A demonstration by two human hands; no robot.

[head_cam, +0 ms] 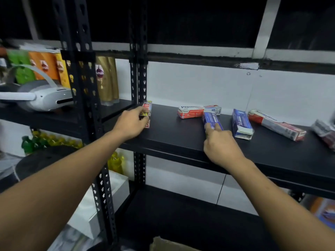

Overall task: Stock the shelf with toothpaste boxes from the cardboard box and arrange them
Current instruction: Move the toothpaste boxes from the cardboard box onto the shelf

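Nearest to me, at the bottom edge of the screen, is a flap of the cardboard box (163, 244). Both forearms go up from there to the shelf (181, 142). The left hand (133, 122) grips a red box (147, 109) w/ curled fingers, just beside the post (139, 78) at the shelf's left end. The right hand (220, 147) pinches the near end of a blue box (211, 120). Its far end reaches a red-white box (192, 111) lying crosswise at the back; touching or not, I cannot tell. Further right lie a second blue box (242, 124) and a long red-white box (275, 125), all at diff. angles.

I judge the step is arranging, not fetching. The next move probably needs the blue box slid left and turned parallel to the red box. Bare shelf shows btw. the hands, so there is room. The front edge is near the right hand, so better to push inward.
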